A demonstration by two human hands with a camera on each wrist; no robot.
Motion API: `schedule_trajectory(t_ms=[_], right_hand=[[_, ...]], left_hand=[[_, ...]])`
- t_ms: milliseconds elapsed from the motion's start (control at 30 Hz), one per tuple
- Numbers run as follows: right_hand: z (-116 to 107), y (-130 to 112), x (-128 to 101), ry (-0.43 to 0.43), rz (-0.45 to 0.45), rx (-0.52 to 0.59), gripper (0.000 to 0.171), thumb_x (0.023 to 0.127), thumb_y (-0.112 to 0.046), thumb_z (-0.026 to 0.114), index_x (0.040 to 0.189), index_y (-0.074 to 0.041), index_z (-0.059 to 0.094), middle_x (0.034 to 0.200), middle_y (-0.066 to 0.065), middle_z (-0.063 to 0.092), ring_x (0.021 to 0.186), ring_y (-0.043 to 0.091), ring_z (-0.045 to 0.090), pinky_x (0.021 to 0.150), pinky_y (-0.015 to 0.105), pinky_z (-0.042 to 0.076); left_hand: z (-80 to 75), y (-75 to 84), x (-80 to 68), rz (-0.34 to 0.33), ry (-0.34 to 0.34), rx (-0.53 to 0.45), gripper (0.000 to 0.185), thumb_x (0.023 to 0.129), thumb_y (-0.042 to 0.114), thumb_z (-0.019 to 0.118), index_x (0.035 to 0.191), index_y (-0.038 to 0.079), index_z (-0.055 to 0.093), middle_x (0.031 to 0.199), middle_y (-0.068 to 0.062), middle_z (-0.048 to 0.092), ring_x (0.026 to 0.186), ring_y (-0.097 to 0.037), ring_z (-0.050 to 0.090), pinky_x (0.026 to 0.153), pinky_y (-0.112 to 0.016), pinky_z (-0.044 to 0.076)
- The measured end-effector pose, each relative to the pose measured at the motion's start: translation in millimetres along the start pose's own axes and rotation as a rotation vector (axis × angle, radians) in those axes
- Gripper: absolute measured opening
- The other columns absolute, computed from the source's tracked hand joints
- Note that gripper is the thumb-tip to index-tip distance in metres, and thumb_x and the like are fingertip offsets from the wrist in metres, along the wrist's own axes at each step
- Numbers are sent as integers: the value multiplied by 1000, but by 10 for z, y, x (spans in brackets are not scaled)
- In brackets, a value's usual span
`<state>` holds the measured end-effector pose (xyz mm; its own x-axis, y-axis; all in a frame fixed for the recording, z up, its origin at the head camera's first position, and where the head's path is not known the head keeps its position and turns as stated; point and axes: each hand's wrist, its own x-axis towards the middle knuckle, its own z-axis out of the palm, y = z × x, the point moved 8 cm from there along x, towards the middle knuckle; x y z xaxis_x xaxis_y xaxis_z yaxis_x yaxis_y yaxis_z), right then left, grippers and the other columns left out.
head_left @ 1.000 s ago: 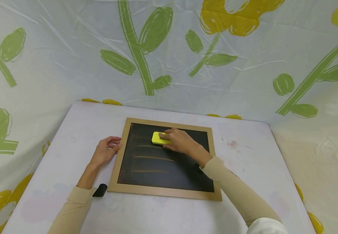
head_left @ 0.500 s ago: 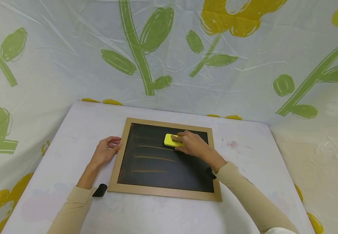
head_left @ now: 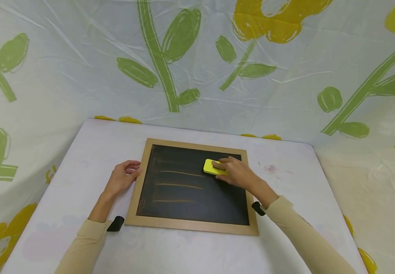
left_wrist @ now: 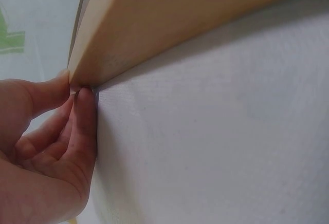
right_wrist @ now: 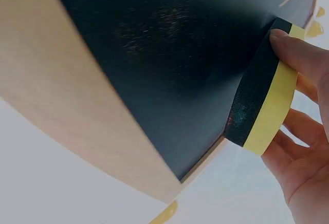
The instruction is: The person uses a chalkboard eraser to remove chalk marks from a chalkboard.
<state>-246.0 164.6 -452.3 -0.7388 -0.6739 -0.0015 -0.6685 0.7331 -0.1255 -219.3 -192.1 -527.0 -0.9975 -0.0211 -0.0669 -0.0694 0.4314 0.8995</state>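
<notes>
wiping's only partly done imo. starting nearest: the bottom rail of the chalkboard [head_left: 192, 182] frame sits close to the person, flat on the counter [head_left: 286, 182], and the lower black area looks plain dark w/ no writing. moving up, three faint orange chalk lines [head_left: 178, 186] run across the left-middle of the board, untouched so far, so that's what's left afaict.

left hand [head_left: 122, 178] is at the left side of the frame, thumb and fingertip pinching the wooden edge [left_wrist: 103, 54] in the left wrist view, other fingers loosely curled, basically steadying the board.

further up, right hand [head_left: 236, 173] grips the yellow eraser [head_left: 213, 167] w/ fingers curled over the top and thumb on the side. right wrist view shows its dark felt face [right_wrist: 254, 106] pressed flat on the slate near the frame's right inner edge, some pale dust smear on the black beside it. so the top strip looks mostly cleared, hazy tho.

behind it all, the counter's far edge meets a plastic sheet [head_left: 197, 57] printed w/ green stems and yellow flowers.
</notes>
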Motion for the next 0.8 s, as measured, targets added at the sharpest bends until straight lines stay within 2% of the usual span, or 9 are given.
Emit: schedule_trajectory(t_ms=[333,467,800], right_hand=[[32,68,-159,89,-33,53,59,89,-28,82,141,-5,63,128,23,67,109,38,66,90,50,56],[-13,61,-225,124,-20,91,60,88,-27,83,140,-6,63,127,24,67,108,39,66,89,51,57],[-22,-1,-346,105,-10,99,60,89,-29,83,142,-9,63,128,21,67,111,36,66,88,50,58]], left_hand=[[17,1,-13,-5,-2,6,35,100,9,68,128,-10,62,115,-27,66,96,-34,67,67,-17,54],[20,-1,-15,-3,-2,1,35,99,9,68,128,-11,61,114,-28,66,95,-34,68,67,-17,55],[14,-9,-17,-1,9,5,34,99,8,68,127,-10,62,113,-27,67,92,-32,68,66,-18,55]])
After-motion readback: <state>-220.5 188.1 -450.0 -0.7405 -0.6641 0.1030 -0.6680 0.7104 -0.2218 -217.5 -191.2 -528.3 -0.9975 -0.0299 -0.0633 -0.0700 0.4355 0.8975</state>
